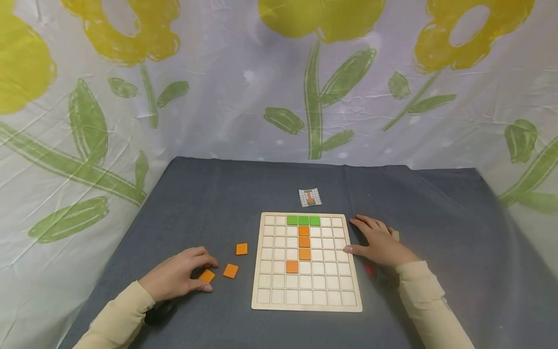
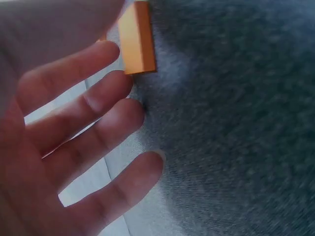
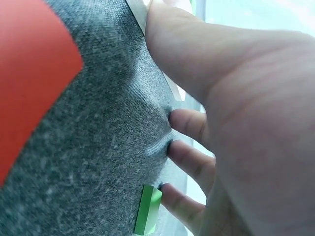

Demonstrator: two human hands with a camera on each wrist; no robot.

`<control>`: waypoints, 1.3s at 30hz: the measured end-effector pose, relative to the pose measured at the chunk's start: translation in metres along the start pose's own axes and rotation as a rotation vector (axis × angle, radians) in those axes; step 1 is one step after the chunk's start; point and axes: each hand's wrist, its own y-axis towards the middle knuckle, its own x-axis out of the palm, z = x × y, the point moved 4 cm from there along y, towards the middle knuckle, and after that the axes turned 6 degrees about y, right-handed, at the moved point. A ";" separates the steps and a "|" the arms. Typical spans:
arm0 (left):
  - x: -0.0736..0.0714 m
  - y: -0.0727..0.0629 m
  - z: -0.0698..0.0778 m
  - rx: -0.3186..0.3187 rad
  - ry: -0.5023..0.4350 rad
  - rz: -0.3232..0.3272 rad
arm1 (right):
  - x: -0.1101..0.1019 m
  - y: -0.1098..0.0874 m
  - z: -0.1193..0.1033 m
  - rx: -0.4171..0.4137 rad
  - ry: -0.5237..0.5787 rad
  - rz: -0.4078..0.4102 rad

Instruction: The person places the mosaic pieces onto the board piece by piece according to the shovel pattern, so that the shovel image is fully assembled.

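Observation:
A pale wooden grid board (image 1: 318,282) lies on the dark cloth, with three green tiles (image 1: 303,220) in its top row. Below them three orange tiles (image 1: 304,242) form a column, and another orange tile (image 1: 292,266) sits lower left. My left hand (image 1: 172,274) is beside the board, thumb and fingers parted around a loose orange tile (image 1: 207,276), also visible as an orange block (image 2: 138,39) near the fingertips in the left wrist view. My right hand (image 1: 379,240) rests at the board's right side, thumb on its edge, other fingertips on the cloth.
Two more orange tiles (image 1: 230,271) lie between my left hand and the board. A small printed pattern card (image 1: 310,197) is behind the board. Near my right hand are a green piece (image 3: 148,210) and a red piece (image 3: 34,73). Flower-printed fabric (image 1: 226,97) hangs around the table.

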 end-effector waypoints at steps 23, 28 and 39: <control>-0.002 0.004 -0.002 -0.038 0.013 0.043 | 0.001 0.000 0.002 0.020 0.010 -0.010; -0.008 0.011 0.005 -0.022 0.038 0.069 | 0.001 0.000 0.001 0.024 0.011 -0.020; -0.017 0.044 0.040 0.056 0.045 0.125 | 0.000 0.000 0.001 0.016 -0.008 -0.009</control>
